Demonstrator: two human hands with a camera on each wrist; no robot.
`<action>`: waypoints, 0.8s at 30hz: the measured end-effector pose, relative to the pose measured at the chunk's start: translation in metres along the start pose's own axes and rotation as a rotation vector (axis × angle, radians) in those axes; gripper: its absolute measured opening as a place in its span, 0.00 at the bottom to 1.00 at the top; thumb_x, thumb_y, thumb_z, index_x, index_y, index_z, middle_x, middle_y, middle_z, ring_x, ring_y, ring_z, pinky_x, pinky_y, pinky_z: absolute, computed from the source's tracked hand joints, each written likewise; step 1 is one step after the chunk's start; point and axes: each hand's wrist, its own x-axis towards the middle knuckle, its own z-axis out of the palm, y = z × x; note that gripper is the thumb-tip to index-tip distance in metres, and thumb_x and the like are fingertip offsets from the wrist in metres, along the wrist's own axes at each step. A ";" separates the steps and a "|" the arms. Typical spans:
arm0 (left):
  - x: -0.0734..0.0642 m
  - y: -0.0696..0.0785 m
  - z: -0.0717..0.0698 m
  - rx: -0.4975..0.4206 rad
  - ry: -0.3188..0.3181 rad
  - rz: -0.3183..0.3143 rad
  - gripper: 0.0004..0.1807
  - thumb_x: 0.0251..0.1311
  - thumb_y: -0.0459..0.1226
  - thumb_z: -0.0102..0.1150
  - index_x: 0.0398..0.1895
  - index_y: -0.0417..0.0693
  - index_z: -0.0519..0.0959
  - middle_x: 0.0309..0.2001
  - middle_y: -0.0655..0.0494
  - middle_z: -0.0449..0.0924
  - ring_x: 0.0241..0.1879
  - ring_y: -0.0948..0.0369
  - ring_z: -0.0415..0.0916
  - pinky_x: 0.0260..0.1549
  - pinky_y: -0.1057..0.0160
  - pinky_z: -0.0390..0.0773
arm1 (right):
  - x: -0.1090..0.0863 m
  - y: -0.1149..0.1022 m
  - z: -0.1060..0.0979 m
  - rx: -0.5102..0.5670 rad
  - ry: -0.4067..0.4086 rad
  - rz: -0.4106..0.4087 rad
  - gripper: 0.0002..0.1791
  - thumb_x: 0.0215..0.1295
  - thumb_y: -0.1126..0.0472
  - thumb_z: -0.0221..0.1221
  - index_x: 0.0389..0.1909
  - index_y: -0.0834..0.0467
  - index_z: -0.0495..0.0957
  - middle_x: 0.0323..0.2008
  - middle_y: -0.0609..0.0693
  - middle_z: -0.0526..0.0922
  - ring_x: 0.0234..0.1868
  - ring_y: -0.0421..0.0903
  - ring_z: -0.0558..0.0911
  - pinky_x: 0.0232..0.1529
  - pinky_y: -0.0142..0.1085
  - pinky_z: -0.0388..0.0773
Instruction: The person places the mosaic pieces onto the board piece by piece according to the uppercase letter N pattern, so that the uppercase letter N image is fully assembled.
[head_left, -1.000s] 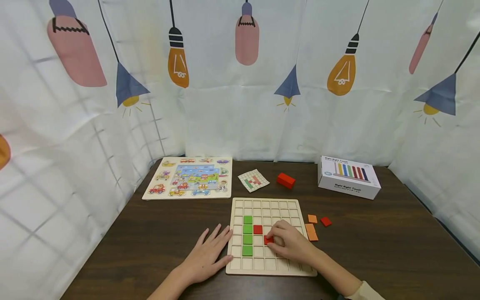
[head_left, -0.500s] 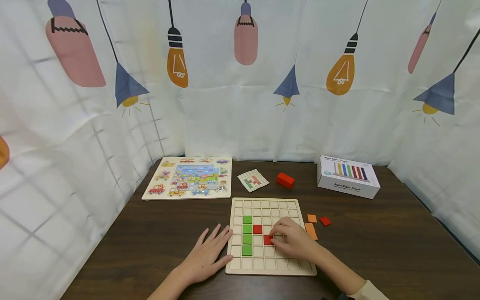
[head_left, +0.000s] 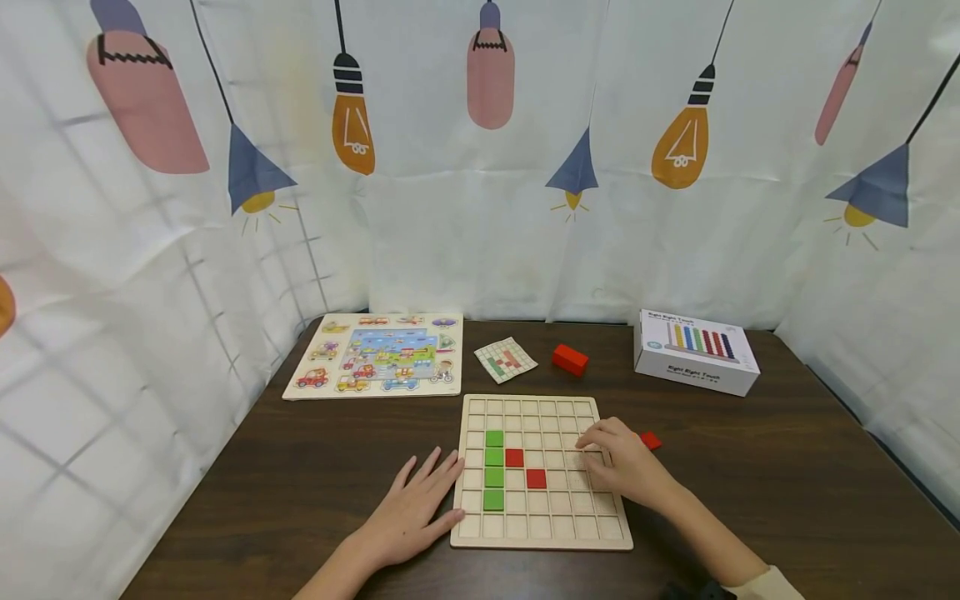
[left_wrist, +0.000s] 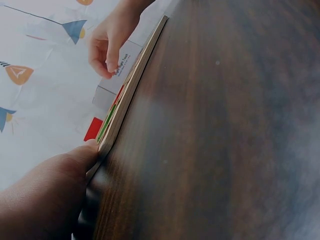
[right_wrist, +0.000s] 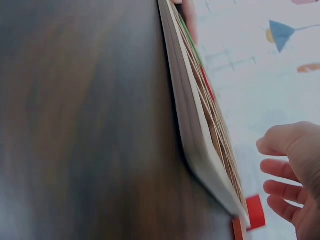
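A pale wooden grid board (head_left: 558, 529) lies flat on the table. Set in its squares are a column of several green tiles (head_left: 494, 457) and two red tiles (head_left: 536, 478), placed diagonally to the column's right. With fingers spread, my left hand (head_left: 408, 521) rests flat on the table, fingertips and thumb touching the board's left edge. Over the board's right side hovers my right hand (head_left: 626, 467); thumb and fingers stand apart in the right wrist view, with nothing between them. A loose red tile (head_left: 651, 440) peeks out behind it. The orange tiles are hidden by that hand in the head view.
Behind the board lie a small pattern card (head_left: 506, 360) and a red block (head_left: 570, 359). A picture puzzle board (head_left: 315, 354) sits at the back left, a white box (head_left: 697, 377) at the back right. A printed curtain (head_left: 480, 233) hangs behind the table.
My right hand has let go of the second red tile, which stays in its square, and has moved right to the board's right edge. The left hand has not moved.
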 end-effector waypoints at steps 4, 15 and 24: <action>0.000 0.000 0.000 0.002 0.000 0.000 0.37 0.65 0.60 0.34 0.71 0.50 0.52 0.70 0.55 0.50 0.70 0.51 0.41 0.61 0.42 0.38 | -0.006 0.013 -0.007 -0.002 0.027 0.041 0.11 0.46 0.69 0.68 0.32 0.54 0.81 0.35 0.41 0.77 0.36 0.38 0.70 0.31 0.31 0.72; 0.001 0.000 0.001 0.001 -0.001 -0.004 0.37 0.65 0.60 0.34 0.71 0.51 0.52 0.70 0.56 0.50 0.70 0.52 0.40 0.62 0.42 0.38 | -0.023 0.047 -0.023 -0.115 0.025 0.171 0.12 0.48 0.67 0.67 0.35 0.56 0.81 0.35 0.47 0.79 0.37 0.46 0.73 0.32 0.40 0.73; 0.000 0.001 0.000 0.001 -0.004 -0.006 0.37 0.65 0.60 0.35 0.71 0.50 0.52 0.70 0.55 0.50 0.70 0.52 0.40 0.62 0.42 0.38 | -0.036 0.066 -0.030 -0.161 -0.015 0.307 0.12 0.49 0.64 0.66 0.37 0.59 0.80 0.38 0.55 0.78 0.38 0.53 0.72 0.36 0.48 0.71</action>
